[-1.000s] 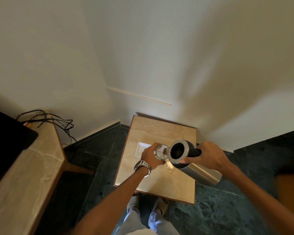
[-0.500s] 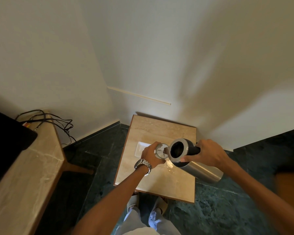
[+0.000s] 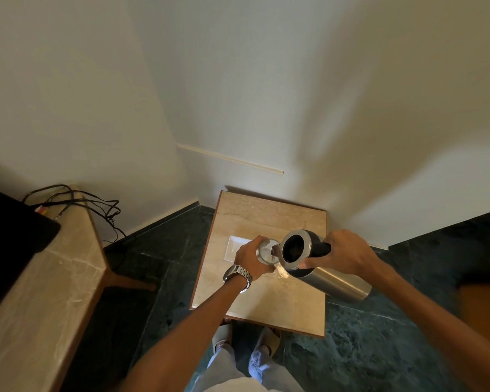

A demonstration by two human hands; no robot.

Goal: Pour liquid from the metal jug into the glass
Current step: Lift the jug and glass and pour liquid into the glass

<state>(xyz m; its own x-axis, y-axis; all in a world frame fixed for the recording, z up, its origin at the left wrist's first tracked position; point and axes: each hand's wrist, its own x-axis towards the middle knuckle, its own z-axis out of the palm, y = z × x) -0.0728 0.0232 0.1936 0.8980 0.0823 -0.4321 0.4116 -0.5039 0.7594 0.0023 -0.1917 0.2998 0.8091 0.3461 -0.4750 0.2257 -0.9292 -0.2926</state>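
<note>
My right hand grips the black handle of the metal jug, which is tilted steeply to the left over the small table. Its dark open mouth faces me and its spout rests over the rim of the clear glass. My left hand, with a metal wristwatch, is wrapped around the glass from the left and hides most of it. Liquid shows inside the glass, and a wet glint lies on the table just below the jug.
A white rectangular tray lies behind the glass on the small stone-topped table in the wall corner. A long marble counter with black cables and a dark screen stands to the left. Dark green floor surrounds the table.
The jug's base has risen slightly, so it tips a little more toward the glass. Both hands stay in place.
</note>
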